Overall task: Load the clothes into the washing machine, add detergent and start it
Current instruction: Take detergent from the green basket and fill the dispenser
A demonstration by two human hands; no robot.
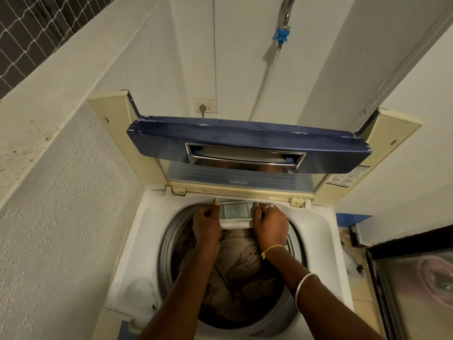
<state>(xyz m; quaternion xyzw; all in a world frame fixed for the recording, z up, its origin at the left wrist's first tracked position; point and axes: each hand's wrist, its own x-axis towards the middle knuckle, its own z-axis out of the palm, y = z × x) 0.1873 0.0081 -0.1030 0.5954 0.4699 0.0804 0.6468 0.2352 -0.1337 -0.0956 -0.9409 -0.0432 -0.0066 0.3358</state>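
A white top-loading washing machine [137, 244] stands below me with its blue-edged lid [245, 141] folded up against the wall. Beige clothes [241, 263] fill the drum. At the back rim of the opening a pale detergent drawer [236, 212] sticks out over the drum. My left hand [206, 223] grips the drawer's left side, thumb up at the rim. My right hand [269, 223] holds its right side, fingers curled round the edge. Both forearms reach across the drum.
A textured wall runs close along the left. A wall socket [205, 107] with a plug sits behind the lid. A tap with a blue fitting [283, 35] and hose hangs above. A glass-fronted appliance [416, 278] stands at the right.
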